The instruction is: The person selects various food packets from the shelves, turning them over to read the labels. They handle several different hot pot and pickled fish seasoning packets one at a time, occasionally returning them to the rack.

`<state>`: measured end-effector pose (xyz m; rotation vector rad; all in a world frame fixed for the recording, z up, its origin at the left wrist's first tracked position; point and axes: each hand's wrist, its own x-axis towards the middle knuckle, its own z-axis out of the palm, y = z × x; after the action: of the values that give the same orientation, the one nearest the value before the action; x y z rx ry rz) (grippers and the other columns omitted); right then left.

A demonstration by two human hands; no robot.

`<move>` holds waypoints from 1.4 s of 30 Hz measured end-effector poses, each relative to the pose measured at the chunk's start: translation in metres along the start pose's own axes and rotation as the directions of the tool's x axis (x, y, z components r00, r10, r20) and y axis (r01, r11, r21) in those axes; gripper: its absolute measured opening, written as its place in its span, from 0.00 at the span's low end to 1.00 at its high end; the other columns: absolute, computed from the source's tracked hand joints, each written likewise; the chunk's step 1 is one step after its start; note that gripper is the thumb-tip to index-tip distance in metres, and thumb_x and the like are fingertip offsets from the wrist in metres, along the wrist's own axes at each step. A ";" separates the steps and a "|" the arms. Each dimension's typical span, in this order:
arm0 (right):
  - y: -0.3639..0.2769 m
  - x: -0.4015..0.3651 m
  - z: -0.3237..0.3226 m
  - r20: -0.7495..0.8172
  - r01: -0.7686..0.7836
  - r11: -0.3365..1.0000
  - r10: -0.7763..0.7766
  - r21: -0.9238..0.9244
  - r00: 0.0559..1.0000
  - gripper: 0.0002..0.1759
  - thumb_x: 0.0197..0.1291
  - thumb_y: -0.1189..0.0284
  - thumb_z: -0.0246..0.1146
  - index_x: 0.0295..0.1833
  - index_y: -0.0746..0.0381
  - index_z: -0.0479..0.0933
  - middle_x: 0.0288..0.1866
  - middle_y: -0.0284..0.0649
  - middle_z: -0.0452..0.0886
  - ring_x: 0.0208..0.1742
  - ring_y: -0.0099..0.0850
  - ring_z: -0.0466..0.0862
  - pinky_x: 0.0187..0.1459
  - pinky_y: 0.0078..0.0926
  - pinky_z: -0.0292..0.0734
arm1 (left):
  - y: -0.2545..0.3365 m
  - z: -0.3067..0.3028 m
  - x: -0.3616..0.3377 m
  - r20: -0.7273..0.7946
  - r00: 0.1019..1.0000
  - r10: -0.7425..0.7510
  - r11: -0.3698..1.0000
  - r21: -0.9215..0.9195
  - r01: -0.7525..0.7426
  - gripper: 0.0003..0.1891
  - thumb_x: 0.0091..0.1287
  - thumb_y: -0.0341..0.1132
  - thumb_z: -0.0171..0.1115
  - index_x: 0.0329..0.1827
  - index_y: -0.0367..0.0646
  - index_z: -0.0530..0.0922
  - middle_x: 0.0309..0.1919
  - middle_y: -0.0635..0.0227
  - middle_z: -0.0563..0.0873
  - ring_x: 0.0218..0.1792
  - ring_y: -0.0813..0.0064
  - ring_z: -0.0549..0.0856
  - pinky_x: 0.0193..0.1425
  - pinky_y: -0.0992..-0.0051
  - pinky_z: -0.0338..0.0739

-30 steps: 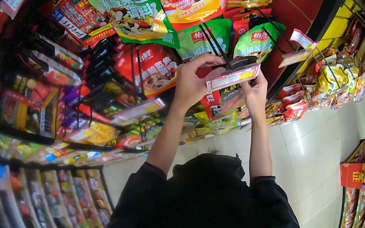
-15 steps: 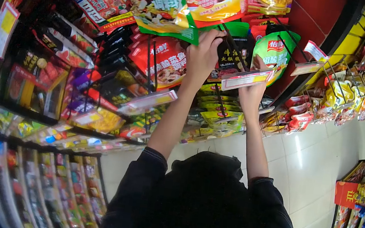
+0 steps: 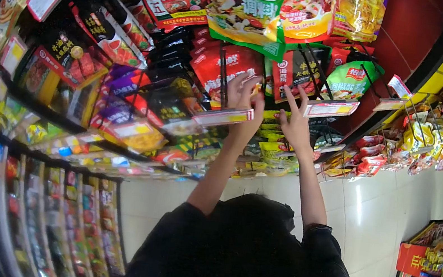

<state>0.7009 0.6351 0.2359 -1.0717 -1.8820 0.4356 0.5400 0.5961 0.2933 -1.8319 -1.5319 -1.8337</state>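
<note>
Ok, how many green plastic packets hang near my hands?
2: a large green plastic packet above the left hand, a smaller one right of the right hand; more may be hidden.

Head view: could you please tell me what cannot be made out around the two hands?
All in the head view:
- Left hand: a price label crosses it, hiding its grip.
- Right hand: fingers spread; touch on the black packet unclear, too small.
- Green packet: top cut off by the upper edge.
- Lower shelf goods: blurred at the lens rim.
</note>
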 end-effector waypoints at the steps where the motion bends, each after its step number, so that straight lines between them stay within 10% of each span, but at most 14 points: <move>1: 0.002 0.000 0.002 -0.005 0.001 1.000 -0.001 0.001 1.000 0.40 0.64 0.81 0.65 0.80 0.47 0.66 0.82 0.54 0.56 0.80 0.58 0.61 0.75 0.50 0.64 | -0.016 -0.012 -0.009 0.016 1.000 0.003 0.991 0.132 -0.005 0.24 0.60 0.19 0.65 0.62 0.40 0.78 0.63 0.52 0.75 0.58 0.54 0.80 0.62 0.60 0.77; 2: 0.002 -0.001 0.005 -0.007 0.000 1.000 0.000 0.001 1.000 0.40 0.64 0.81 0.65 0.80 0.47 0.66 0.81 0.54 0.56 0.80 0.57 0.61 0.75 0.49 0.65 | -0.030 -0.019 -0.026 0.060 0.943 -0.327 0.939 -0.092 0.332 0.26 0.60 0.19 0.66 0.64 0.40 0.76 0.66 0.51 0.72 0.63 0.52 0.77 0.69 0.57 0.72; 4: -0.002 -0.007 0.011 -0.039 -0.014 0.999 0.015 0.029 0.999 0.39 0.61 0.82 0.65 0.79 0.53 0.67 0.77 0.58 0.63 0.77 0.59 0.64 0.76 0.50 0.59 | -0.048 -0.040 -0.035 -0.025 0.997 -0.077 0.965 0.248 0.081 0.29 0.60 0.22 0.69 0.66 0.40 0.74 0.67 0.51 0.70 0.67 0.51 0.73 0.73 0.56 0.66; 8: -0.021 -0.033 0.017 -0.054 -0.062 0.992 0.069 0.110 0.996 0.32 0.63 0.82 0.64 0.74 0.56 0.71 0.70 0.56 0.68 0.71 0.55 0.69 0.71 0.46 0.66 | -0.062 -0.049 -0.049 -0.138 0.972 -0.189 0.915 0.335 0.225 0.43 0.60 0.31 0.76 0.78 0.39 0.62 0.69 0.50 0.68 0.69 0.49 0.69 0.76 0.56 0.62; 12: -0.035 -0.058 0.021 -0.073 -0.050 0.986 0.062 0.160 0.995 0.26 0.63 0.84 0.62 0.68 0.60 0.75 0.63 0.50 0.72 0.64 0.49 0.77 0.58 0.37 0.79 | -0.095 -0.037 -0.055 -0.122 0.947 -0.296 0.955 -0.033 0.294 0.50 0.61 0.33 0.77 0.82 0.38 0.53 0.71 0.45 0.65 0.73 0.49 0.66 0.77 0.53 0.60; 19: -0.051 -0.087 0.007 -0.106 -0.045 0.989 0.061 0.142 0.992 0.20 0.65 0.85 0.60 0.62 0.63 0.78 0.59 0.46 0.75 0.51 0.38 0.82 0.50 0.28 0.81 | -0.063 -0.045 -0.046 0.027 0.737 -0.676 0.653 -0.441 0.616 0.26 0.72 0.31 0.66 0.71 0.37 0.68 0.55 0.52 0.81 0.51 0.61 0.87 0.54 0.62 0.79; 22: -0.056 -0.093 0.006 -0.082 -0.154 0.958 0.178 0.241 0.981 0.19 0.66 0.85 0.60 0.61 0.63 0.79 0.57 0.46 0.76 0.51 0.36 0.82 0.50 0.28 0.81 | -0.068 -0.055 -0.052 -0.009 0.897 -0.442 0.893 0.090 0.440 0.13 0.76 0.33 0.61 0.58 0.36 0.76 0.47 0.55 0.82 0.49 0.61 0.85 0.53 0.62 0.77; 25: -0.063 -0.090 0.002 -0.106 -0.094 0.982 0.112 0.162 0.988 0.18 0.66 0.85 0.59 0.60 0.63 0.79 0.57 0.46 0.76 0.51 0.35 0.82 0.49 0.29 0.81 | -0.057 -0.058 -0.049 -0.204 0.924 -0.322 0.931 0.109 0.349 0.12 0.78 0.38 0.59 0.48 0.35 0.77 0.40 0.56 0.81 0.45 0.60 0.83 0.51 0.64 0.75; 29: -0.084 -0.076 -0.010 -0.106 -0.094 0.960 0.126 0.265 0.986 0.17 0.67 0.83 0.59 0.60 0.63 0.79 0.58 0.48 0.77 0.54 0.40 0.81 0.53 0.31 0.80 | -0.040 -0.085 -0.060 -0.109 0.904 -0.414 0.901 -0.194 0.389 0.11 0.79 0.37 0.58 0.54 0.37 0.77 0.37 0.66 0.82 0.42 0.76 0.81 0.49 0.72 0.75; 36: -0.107 -0.029 -0.024 -0.098 0.046 0.954 -0.017 0.297 0.995 0.29 0.72 0.66 0.63 0.75 0.62 0.69 0.69 0.50 0.75 0.67 0.45 0.77 0.69 0.38 0.70 | 0.012 -0.153 -0.090 0.250 0.740 -0.625 0.670 -0.316 0.672 0.20 0.82 0.42 0.53 0.68 0.37 0.73 0.50 0.62 0.84 0.48 0.75 0.81 0.57 0.71 0.74; 40: -0.130 -0.026 -0.034 0.310 -0.342 0.520 0.150 0.783 0.939 0.37 0.72 0.69 0.66 0.80 0.64 0.60 0.73 0.45 0.71 0.73 0.33 0.72 0.74 0.34 0.64 | 0.013 -0.154 -0.124 0.272 0.723 -0.635 0.634 -0.351 0.689 0.22 0.83 0.43 0.53 0.70 0.37 0.71 0.55 0.65 0.83 0.51 0.76 0.81 0.60 0.71 0.74; 42: -0.115 -0.034 -0.012 0.168 -0.211 0.660 0.129 0.721 0.977 0.34 0.71 0.71 0.68 0.77 0.67 0.63 0.67 0.41 0.77 0.66 0.25 0.76 0.68 0.28 0.71 | 0.024 -0.148 -0.127 0.304 0.711 -0.635 0.566 -0.443 0.695 0.22 0.83 0.42 0.53 0.72 0.38 0.69 0.57 0.65 0.82 0.52 0.76 0.81 0.62 0.72 0.73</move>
<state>0.6607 0.5405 0.3001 -0.6590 -1.4433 1.2667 0.4891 0.4133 0.2415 -1.6574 -2.1474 -2.7884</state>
